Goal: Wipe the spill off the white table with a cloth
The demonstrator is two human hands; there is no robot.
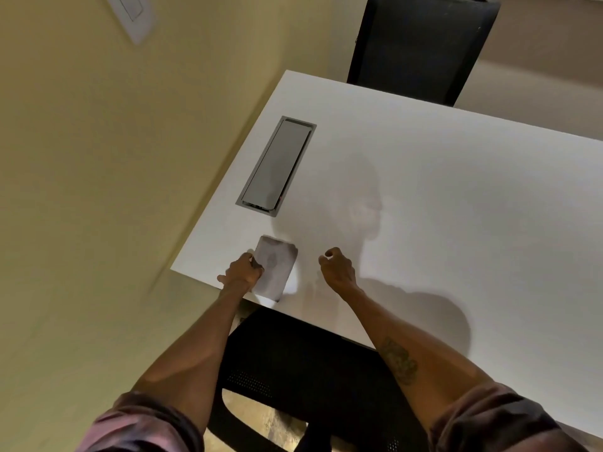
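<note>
A pale yellow-beige wall (98,190) fills the whole left side of the room, with a white switch plate (132,14) fixed high up on it. Against that wall stands the broad white rectangular table (440,207), its flat top smooth and matte, crossed by the soft shadow of a head and arms. A black mesh-backed office chair (421,47) sits at the far edge of the table, and a second black chair with a perforated seat (293,363) is tucked under the near edge, between the person's forearms.

Set into the table top near the wall side is a long grey metal cable hatch (277,164), lid down, lying lengthwise away from the near edge.

Both forearms reach in from below, sleeves of a dark pinkish shirt (489,419) pushed up past the elbows; the right forearm carries a dark tattoo (399,360).

The small pale grey rectangular cloth (275,269) lies flat on the table just at the near edge, close to the corner and short of the hatch. The left hand (243,272) presses on its left side, fingers curled down onto the fabric and pinching its edge. The right hand (337,267) hovers just beside the cloth, apart from it, fingers loosely curled and holding nothing. I can make out no distinct wet patch on the surface.
</note>
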